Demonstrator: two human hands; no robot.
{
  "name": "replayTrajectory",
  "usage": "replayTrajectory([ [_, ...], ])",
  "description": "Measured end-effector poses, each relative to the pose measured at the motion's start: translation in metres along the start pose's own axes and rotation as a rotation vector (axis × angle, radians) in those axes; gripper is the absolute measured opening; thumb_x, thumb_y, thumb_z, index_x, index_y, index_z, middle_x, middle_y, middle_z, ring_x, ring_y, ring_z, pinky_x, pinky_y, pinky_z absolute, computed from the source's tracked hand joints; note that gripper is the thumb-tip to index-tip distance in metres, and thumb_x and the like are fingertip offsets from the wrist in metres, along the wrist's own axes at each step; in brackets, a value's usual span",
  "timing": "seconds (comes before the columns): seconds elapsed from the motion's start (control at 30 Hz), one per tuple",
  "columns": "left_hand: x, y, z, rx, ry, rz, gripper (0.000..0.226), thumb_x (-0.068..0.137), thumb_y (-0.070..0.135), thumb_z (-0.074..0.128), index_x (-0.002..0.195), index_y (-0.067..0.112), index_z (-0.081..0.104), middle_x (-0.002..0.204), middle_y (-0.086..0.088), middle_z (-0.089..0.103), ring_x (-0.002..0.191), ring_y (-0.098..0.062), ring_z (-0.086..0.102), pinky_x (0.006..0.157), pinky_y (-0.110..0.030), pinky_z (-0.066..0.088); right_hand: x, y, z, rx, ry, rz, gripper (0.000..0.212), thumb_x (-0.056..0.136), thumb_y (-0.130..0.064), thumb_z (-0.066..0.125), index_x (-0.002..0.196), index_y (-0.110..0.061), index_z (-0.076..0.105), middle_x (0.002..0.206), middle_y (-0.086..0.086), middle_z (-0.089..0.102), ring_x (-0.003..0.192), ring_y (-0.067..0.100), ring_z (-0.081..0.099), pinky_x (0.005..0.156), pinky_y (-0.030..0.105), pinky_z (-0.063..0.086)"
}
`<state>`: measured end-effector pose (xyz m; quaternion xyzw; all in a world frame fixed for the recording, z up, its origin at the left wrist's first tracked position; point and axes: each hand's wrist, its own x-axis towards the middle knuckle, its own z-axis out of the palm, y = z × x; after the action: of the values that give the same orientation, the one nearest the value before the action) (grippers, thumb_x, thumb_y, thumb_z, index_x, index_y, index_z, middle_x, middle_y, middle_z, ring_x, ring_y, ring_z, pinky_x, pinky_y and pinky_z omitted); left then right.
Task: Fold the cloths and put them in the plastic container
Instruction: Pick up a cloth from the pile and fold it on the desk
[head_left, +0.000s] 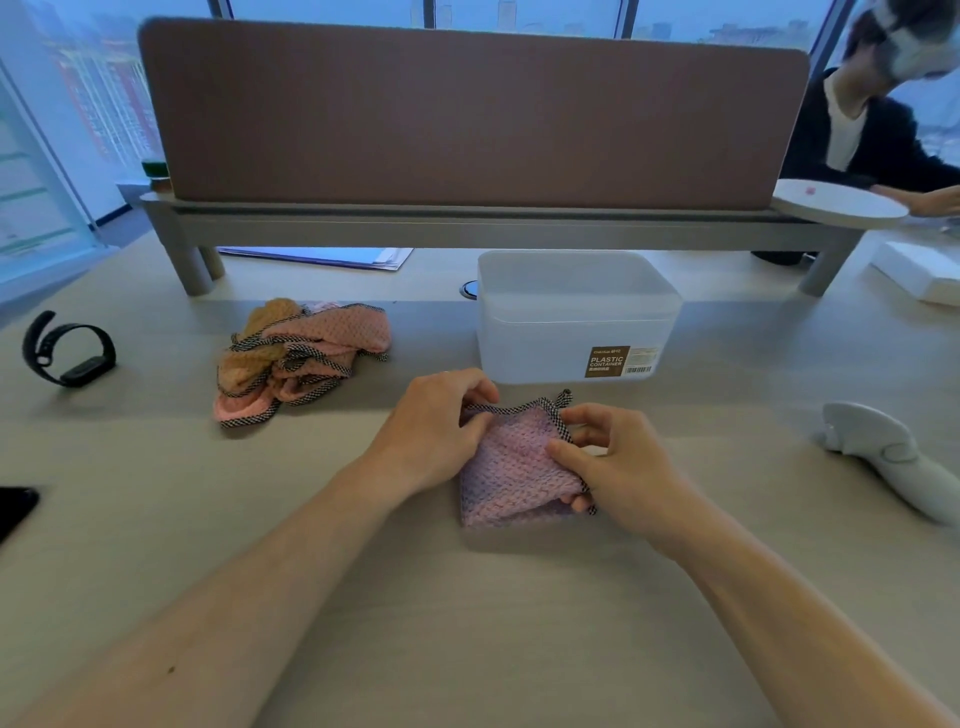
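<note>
Here, both hands (524, 447) pinch the pink cloth (511, 467) lying between them.

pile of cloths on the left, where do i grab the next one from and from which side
Likely the pink cloth on top of the pile of cloths: pinch its checkered-trim edge from above with the left hand. That edge lies exposed and raised, and the left hand is nearer.

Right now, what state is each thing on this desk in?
Pink cloth: folded small, flat on the table, held by both hands.
Left hand: pinching the cloth's far left edge.
Right hand: gripping the cloth's right edge.
Cloth pile: crumpled, unfolded, left of the container.
Plastic container: lid off, looks empty.
Black wristband: unfastened, lying at the far left.
</note>
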<state>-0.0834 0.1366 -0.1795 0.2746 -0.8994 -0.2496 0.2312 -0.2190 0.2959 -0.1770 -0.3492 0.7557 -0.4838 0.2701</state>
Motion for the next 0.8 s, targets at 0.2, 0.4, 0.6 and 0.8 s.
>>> replayTrajectory([
  [0.2,-0.003,-0.006,-0.002,0.001,-0.008,-0.047,0.022,0.090,0.026,0.073,0.110,0.025,0.066,0.106,0.009,0.068,0.103,-0.010,0.062,0.095,-0.029,0.050,-0.003,0.001,-0.001,-0.216,0.027,-0.013,0.036,0.090,-0.024,0.075,0.122,-0.016,0.062,0.091,-0.001,0.070,0.058,0.021,0.069,0.064,0.043,0.061],
  [0.4,-0.035,0.016,0.007,0.280,-0.047,0.244,0.057,0.100,0.044,0.041,0.150,0.018,0.045,0.156,0.000,0.044,0.146,-0.018,0.036,0.122,-0.039,0.028,-0.010,-0.022,0.011,-0.724,0.233,-0.474,0.048,0.099,-0.036,0.053,0.142,-0.015,0.049,0.136,0.002,0.056,0.125,0.022,0.052,0.105,0.037,0.044],
  [0.6,-0.034,0.012,0.027,0.456,-0.393,0.237,0.073,0.096,0.045,0.011,0.163,0.022,-0.006,0.172,0.001,-0.009,0.157,-0.013,-0.013,0.128,-0.038,-0.006,-0.005,-0.004,0.046,-0.786,-0.152,-0.339,0.080,0.094,-0.070,0.008,0.162,-0.027,0.006,0.170,-0.012,0.006,0.155,0.004,0.000,0.126,0.029,0.000],
  [0.8,-0.021,-0.008,-0.013,0.036,-0.215,0.235,0.052,0.104,0.023,0.044,0.155,0.018,0.041,0.162,0.002,0.038,0.152,-0.009,0.026,0.126,-0.030,0.018,0.003,0.019,0.013,-1.024,-0.110,-0.294,0.122,0.061,-0.083,-0.034,0.161,-0.022,-0.001,0.170,-0.009,-0.001,0.155,0.005,-0.004,0.126,0.026,-0.002],
])
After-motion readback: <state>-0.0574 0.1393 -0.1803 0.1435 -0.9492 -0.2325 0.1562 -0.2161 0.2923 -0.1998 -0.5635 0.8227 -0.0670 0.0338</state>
